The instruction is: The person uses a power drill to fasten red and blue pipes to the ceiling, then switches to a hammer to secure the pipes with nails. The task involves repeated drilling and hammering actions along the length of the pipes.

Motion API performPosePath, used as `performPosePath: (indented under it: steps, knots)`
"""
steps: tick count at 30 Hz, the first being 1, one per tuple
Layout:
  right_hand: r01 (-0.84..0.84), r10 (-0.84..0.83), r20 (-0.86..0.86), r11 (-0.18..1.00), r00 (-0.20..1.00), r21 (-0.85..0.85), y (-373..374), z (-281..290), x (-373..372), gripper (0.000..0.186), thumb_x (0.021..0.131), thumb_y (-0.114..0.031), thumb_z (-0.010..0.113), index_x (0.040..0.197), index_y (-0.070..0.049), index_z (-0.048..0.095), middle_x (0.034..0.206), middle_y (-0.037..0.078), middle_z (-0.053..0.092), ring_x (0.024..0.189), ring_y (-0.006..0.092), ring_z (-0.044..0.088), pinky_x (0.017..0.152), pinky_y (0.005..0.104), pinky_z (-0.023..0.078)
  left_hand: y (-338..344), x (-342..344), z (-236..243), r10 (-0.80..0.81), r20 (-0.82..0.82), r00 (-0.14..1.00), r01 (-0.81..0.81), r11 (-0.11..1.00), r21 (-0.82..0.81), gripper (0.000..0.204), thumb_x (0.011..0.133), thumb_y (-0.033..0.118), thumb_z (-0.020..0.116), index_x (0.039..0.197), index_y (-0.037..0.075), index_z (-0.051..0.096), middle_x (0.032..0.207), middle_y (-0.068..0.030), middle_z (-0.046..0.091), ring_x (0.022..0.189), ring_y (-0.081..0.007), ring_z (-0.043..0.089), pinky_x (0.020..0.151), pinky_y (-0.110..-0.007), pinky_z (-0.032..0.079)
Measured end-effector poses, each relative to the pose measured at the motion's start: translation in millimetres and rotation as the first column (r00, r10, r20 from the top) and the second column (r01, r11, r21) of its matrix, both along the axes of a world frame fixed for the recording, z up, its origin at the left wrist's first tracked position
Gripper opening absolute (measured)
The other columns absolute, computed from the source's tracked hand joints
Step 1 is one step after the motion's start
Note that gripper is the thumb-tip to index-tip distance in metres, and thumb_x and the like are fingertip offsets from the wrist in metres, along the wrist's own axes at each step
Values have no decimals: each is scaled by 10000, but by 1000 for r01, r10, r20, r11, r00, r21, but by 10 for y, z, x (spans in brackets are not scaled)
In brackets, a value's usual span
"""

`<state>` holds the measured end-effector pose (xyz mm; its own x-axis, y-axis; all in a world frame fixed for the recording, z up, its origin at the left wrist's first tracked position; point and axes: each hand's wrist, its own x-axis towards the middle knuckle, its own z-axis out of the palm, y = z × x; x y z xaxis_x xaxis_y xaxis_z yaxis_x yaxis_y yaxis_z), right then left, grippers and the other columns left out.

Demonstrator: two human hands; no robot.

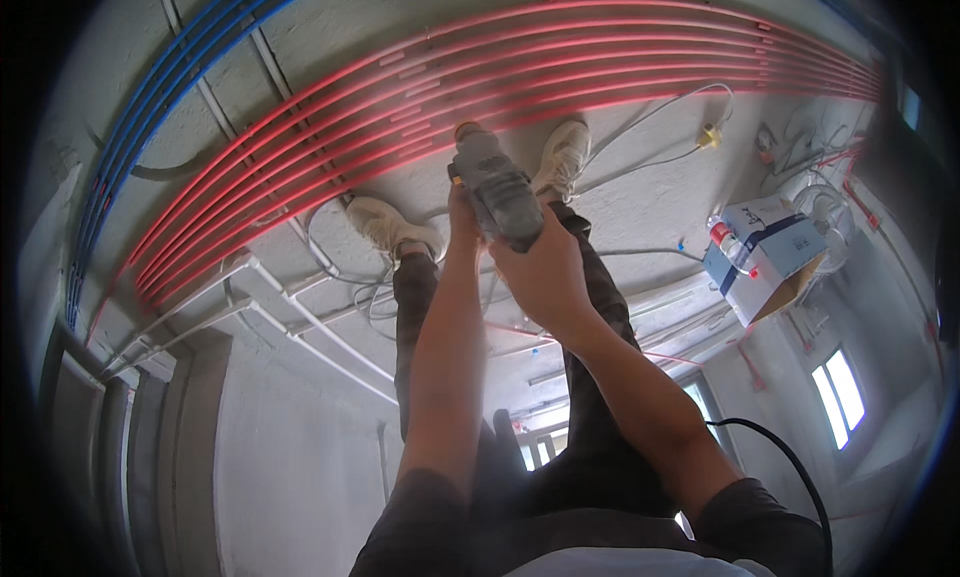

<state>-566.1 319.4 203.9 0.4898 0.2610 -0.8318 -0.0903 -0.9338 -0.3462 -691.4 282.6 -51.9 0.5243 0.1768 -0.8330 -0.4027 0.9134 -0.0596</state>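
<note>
Two grips are in view, and both are occupied. The left grip (464, 217) holds the left flank of a grey handheld power tool (497, 192); the right grip (545, 267) is wrapped around its rear right end. How far the fingers close beneath the housing cannot be told. The tool lies directly ahead of both grips, its orange-tipped nose pointing away from the person. In view it falls between the left shoe (385, 225) and the right shoe (565, 157); contact between nose and surface cannot be confirmed.

Underfoot is a concrete floor (640, 142). Red conduits (600, 52) curve across it beyond the shoes; blue conduits (160, 92) run along its far left. Toward the floor's right edge stands a cardboard box (775, 242), with a red-labelled plastic bottle (732, 245) at its left corner. A yellow connector (709, 135) lies between box and red conduits.
</note>
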Motion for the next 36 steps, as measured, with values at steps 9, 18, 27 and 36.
performPosePath:
  steps: [9,18,27,36]
  knots:
    - [-79,78,-22,997,997,-25,-406,282,-203,278,883,-115,758,1100,2,630,796,132,706,729,255,714,703,395,547,-699,-357,40,86,-114,990,-108,974,-201,286,1012,214,539,1216,38,638,1046,-100,721,875,-221,739,759,-365,626]
    - [-107,107,-14,994,994,26,-471,70,-277,275,875,-109,772,1086,-8,627,795,122,701,711,244,704,690,394,542,-643,-386,-33,30,-190,981,-48,994,-94,302,1051,257,473,1135,23,644,911,-108,722,725,-230,730,660,-340,638]
    - [-126,126,11,992,992,-5,-425,-78,-357,305,868,-120,769,1119,-9,636,829,145,709,743,283,713,719,402,549,-547,-354,-66,-50,-295,954,39,998,-42,275,1055,273,486,1124,59,645,917,-81,714,744,-210,730,662,-329,628]
    - [-172,172,-12,980,985,-98,-286,-159,-443,412,852,-173,806,1186,-13,625,989,239,737,980,448,717,832,502,558,-603,-436,-232,-8,-67,998,7,1000,-22,316,1025,209,529,1232,-2,640,1052,-102,715,870,-227,733,780,-379,631]
